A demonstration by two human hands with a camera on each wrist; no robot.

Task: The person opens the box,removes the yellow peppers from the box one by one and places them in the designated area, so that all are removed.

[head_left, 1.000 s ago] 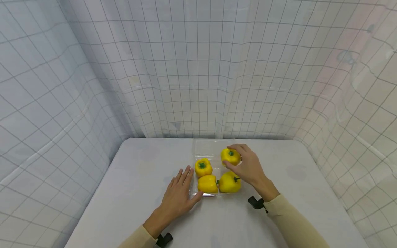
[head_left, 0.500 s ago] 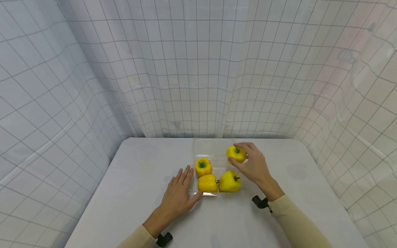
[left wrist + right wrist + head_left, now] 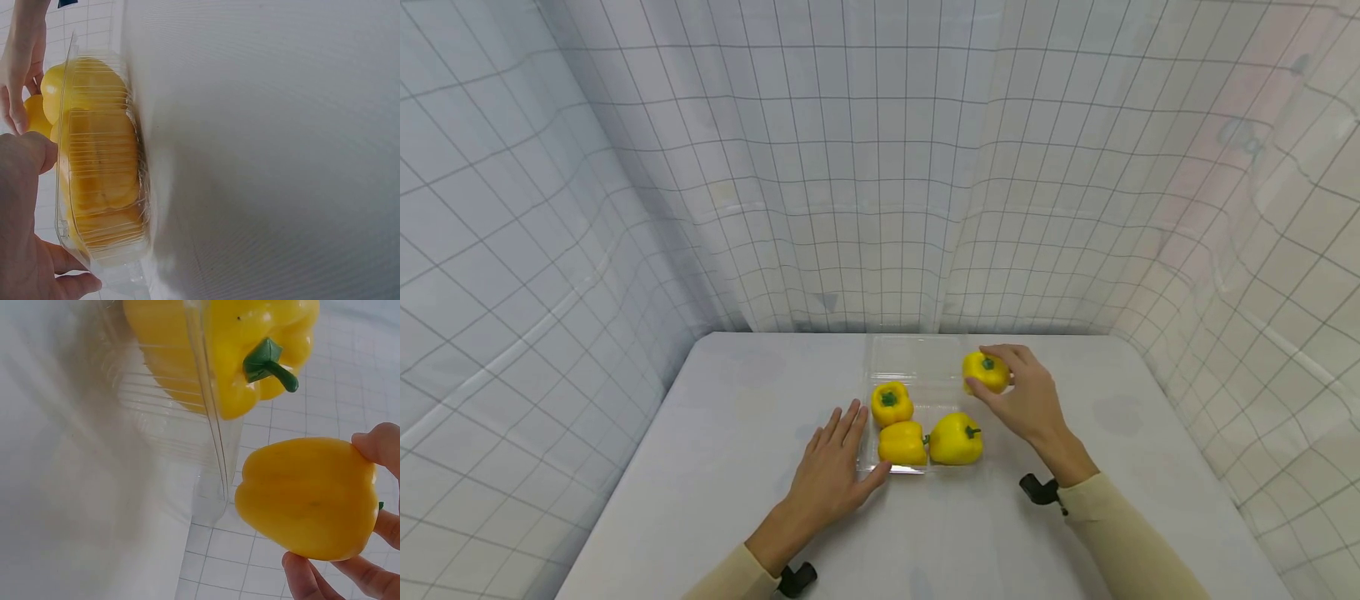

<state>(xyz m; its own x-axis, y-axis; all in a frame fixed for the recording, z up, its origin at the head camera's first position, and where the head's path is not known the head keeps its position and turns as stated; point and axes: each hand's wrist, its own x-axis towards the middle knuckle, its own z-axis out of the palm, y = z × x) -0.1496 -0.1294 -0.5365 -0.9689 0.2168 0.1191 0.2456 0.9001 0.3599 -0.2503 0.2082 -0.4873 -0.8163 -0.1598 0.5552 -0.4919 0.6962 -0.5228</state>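
My right hand (image 3: 1028,404) pinches a yellow bell pepper (image 3: 985,372) between thumb and fingers, its green stem up. In the right wrist view this held pepper (image 3: 309,499) hangs in the air just beyond the clear container's rim (image 3: 212,412), apart from it. Three other yellow bell peppers sit in the clear plastic container (image 3: 936,411): one upright at back left (image 3: 891,402), one on its side at front left (image 3: 902,444), one tilted at front right (image 3: 955,440). With fingers straight, my left hand (image 3: 827,475) rests along the container's left side, thumb near its front corner.
The container's clear lid (image 3: 917,357) lies folded back behind it on the white table (image 3: 737,433). White gridded curtains (image 3: 880,167) enclose the back and both sides. Each wrist carries a black camera mount (image 3: 1039,490).
My right hand has lifted the held bell pepper away from over the container's back right, moving right and slightly back. The left hand and the other peppers have stayed put.
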